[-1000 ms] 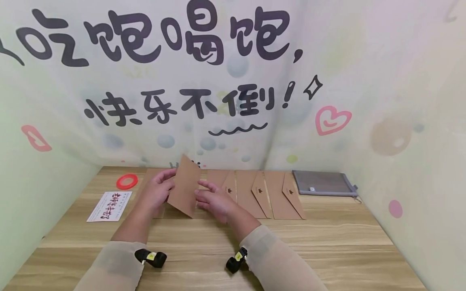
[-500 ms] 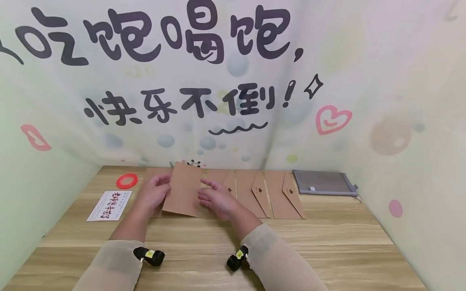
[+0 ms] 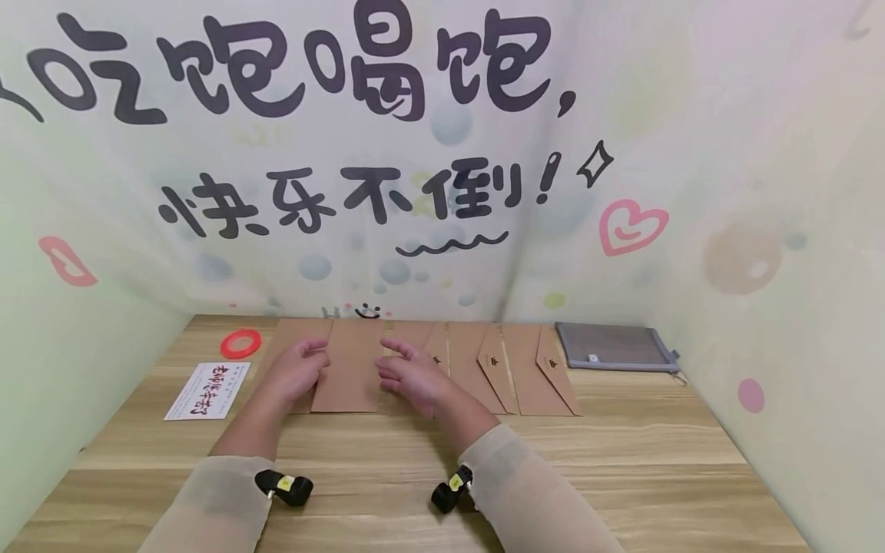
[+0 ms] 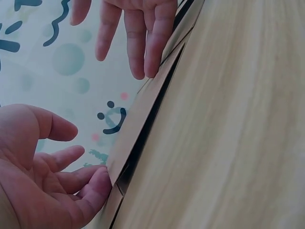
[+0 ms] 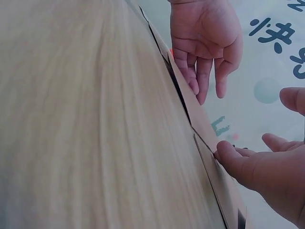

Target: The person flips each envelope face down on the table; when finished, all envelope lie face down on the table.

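Note:
A plain brown envelope (image 3: pixel 351 369) lies on the table between both hands, its blank side up. My left hand (image 3: pixel 299 369) is at its left edge, fingers loosely bent. In the left wrist view, the lower fingertips of the left hand (image 4: pixel 52 176) touch the edge of the envelope (image 4: pixel 138 119). On the opposite side is my right hand (image 3: pixel 413 376), fingers spread and relaxed. The right wrist view shows a fingertip of the right hand (image 5: pixel 271 174) touching the paper near the edge. Another blank-side-up envelope (image 3: pixel 293 332) lies partly under the left hand.
To the right, several envelopes (image 3: pixel 466 346) lie in the row with pointed flaps showing. A grey mesh pouch (image 3: pixel 615 347) follows them. A red ring (image 3: pixel 240 344) and a printed white card (image 3: pixel 207 392) lie at the left. A printed curtain (image 3: pixel 429 284) stands behind.
The middle envelope was upright and tilted between the hands. It has come down flat on the table, blank side up. Both hands stay at its sides.

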Motion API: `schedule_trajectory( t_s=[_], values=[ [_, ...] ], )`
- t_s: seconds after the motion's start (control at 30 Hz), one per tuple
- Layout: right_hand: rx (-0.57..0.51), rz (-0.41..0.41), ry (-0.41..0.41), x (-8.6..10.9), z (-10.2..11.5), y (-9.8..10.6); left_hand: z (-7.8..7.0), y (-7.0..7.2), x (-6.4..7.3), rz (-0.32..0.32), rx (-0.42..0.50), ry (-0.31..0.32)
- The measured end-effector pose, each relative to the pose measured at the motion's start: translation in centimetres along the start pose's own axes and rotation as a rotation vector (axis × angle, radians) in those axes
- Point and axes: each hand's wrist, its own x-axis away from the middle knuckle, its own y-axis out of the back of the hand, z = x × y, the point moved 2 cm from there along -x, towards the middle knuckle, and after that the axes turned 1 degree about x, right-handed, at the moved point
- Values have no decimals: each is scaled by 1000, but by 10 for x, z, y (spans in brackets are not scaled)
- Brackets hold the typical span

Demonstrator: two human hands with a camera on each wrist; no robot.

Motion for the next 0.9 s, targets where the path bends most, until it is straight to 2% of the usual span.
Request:
schedule_trajectory(
  t_s=[0.27, 0.43, 0.6, 0.9],
  values=[
    [-22, -16, 6, 2, 7, 3, -1, -1, 1, 10, -17, 1],
    [-29, -77, 38, 5, 15, 17, -8, -7, 3, -15, 47, -13],
    [16, -134, 45, 16, 22, 37, -20, -21, 7, -22, 124, -46],
    [43, -158, 57, 31, 30, 73, -35, -49, 5, 5, 109, -94]
  ],
)
